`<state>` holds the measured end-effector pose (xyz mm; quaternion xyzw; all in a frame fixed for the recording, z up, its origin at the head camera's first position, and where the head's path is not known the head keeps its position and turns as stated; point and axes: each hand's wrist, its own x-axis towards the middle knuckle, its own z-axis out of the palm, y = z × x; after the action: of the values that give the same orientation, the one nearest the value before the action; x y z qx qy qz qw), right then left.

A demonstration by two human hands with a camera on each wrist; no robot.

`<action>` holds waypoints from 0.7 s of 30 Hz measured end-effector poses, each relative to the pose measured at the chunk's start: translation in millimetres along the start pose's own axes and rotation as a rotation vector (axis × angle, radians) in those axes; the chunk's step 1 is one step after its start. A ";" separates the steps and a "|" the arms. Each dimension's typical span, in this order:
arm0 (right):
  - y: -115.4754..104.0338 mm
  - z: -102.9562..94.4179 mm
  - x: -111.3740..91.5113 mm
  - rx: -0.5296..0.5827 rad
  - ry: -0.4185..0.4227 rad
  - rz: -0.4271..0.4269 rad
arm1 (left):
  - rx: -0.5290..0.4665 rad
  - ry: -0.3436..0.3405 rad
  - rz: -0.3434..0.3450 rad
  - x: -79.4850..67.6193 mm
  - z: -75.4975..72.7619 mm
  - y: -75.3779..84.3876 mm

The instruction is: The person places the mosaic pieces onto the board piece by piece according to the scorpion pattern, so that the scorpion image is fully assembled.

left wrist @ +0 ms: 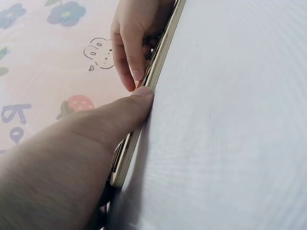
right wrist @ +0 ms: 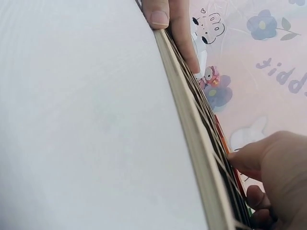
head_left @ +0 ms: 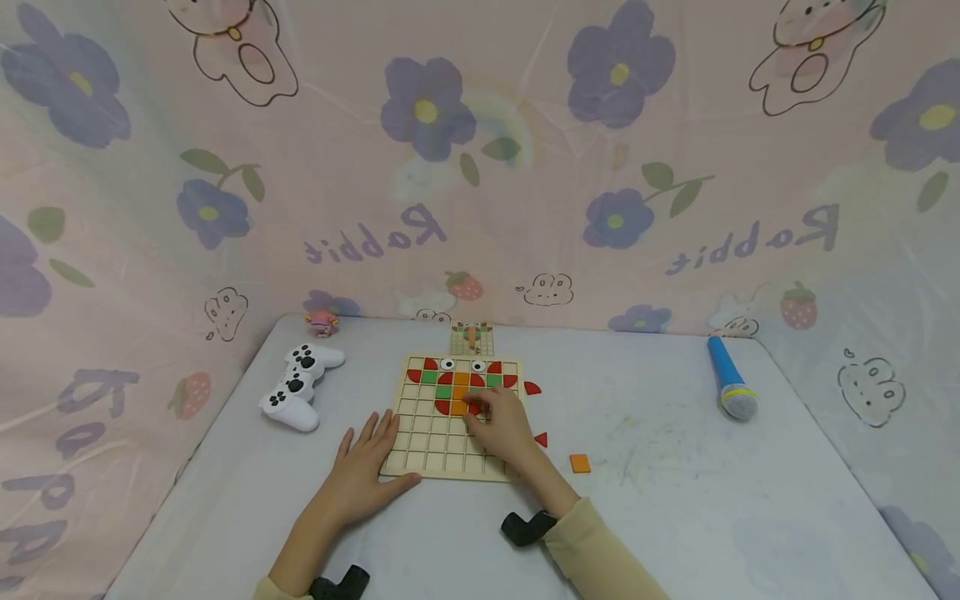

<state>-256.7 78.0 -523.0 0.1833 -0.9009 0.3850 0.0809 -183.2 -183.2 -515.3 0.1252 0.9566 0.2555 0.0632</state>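
Observation:
A wooden grid board (head_left: 420, 442) lies flat on the white table, its upper part filled with red, green and orange tiles and two eye tiles (head_left: 447, 364). My left hand (head_left: 363, 479) rests at the board's lower left corner, fingers spread, the thumb (left wrist: 136, 103) against its near edge. Over the board, my right hand (head_left: 501, 425) pinches an orange square tile (head_left: 457, 407) with thumb and forefinger, at the bottom of the orange column. The thumb (right wrist: 244, 158) touches the tiles in the right wrist view. My right hand covers part of the board's right side.
A small pattern card (head_left: 472, 340) sits behind the board. To the right lie red pieces (head_left: 532, 387) and a loose orange square (head_left: 580, 463). A white game controller (head_left: 302, 387) and pink figurine (head_left: 322, 322) are at the left, a blue microphone (head_left: 731, 379) at the far right.

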 end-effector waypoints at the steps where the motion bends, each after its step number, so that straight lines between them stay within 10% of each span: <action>1: 0.0 0.0 0.2 0.000 0.004 -0.003 | -0.001 0.001 0.000 0.0 -0.1 0.2; 21: -8.4 -29.8 3.2 0.142 -0.028 0.044 | -0.008 0.001 0.001 0.1 1.3 -0.7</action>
<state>-256.2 93.3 -495.9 0.1739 -0.8762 0.4471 0.0465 -183.2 -183.1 -516.8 0.1252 0.9555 0.2594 0.0632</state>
